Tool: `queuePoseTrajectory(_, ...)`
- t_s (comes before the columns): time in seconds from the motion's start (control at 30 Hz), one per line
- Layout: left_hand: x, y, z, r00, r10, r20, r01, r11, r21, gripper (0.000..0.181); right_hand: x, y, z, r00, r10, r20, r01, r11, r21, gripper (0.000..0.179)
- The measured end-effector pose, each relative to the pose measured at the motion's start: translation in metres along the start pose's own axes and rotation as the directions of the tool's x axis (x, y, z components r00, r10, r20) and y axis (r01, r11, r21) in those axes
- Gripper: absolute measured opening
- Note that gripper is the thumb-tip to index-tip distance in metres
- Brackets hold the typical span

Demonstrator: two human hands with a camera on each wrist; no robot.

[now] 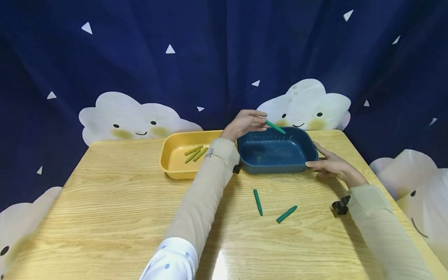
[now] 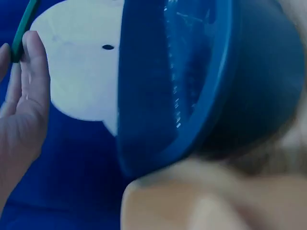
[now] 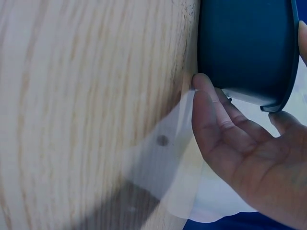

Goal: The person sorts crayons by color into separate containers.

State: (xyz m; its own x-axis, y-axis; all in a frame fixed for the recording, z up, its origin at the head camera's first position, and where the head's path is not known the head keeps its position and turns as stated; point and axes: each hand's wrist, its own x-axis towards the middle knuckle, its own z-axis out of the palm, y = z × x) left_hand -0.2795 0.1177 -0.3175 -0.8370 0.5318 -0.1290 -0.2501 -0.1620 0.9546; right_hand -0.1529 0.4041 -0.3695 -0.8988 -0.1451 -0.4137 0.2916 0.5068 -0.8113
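Observation:
Pinched in the fingers of my left hand [image 1: 249, 122], a green crayon [image 1: 275, 127] slants over the back of the blue bin [image 1: 276, 169]. The left wrist view shows the same crayon [image 2: 21, 31] at its upper left, between thumb and fingers. My right hand [image 1: 330, 165] rests against the bin's right end, its fingers spread along the wall. From the right wrist, its fingertips [image 3: 203, 82] lie right at the bin's lower edge. Two more green crayons, one nearly upright in view [image 1: 258, 202] and one slanted [image 1: 286, 214], lie on the table in front of the bin.
A yellow bin [image 1: 180, 175] with three yellow-olive crayons [image 1: 200, 154] in it stands left of the blue one, partly behind the left forearm. Both bins sit near the back of the wooden table [image 1: 115, 217], before a dark blue curtain [image 1: 196, 66] with clouds.

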Motion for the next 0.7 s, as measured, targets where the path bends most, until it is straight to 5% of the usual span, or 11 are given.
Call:
queuePoseTrajectory(0.37,0.011,-0.025,0.004,0.979,-0.163,-0.126,0.172,0.983,0.065,0.021,0.001,0.002,-0.001,1.000,-0.024,-0.004,0.024,1.000,-0.004,0.101)
queuePoseTrajectory(0.7,0.017,-0.042,0.009,0.961,-0.200,-0.190,0.226,0.966,0.126,0.021,0.000,0.003,-0.001,0.999,-0.049,0.007,0.049,0.999,-0.013,0.099)
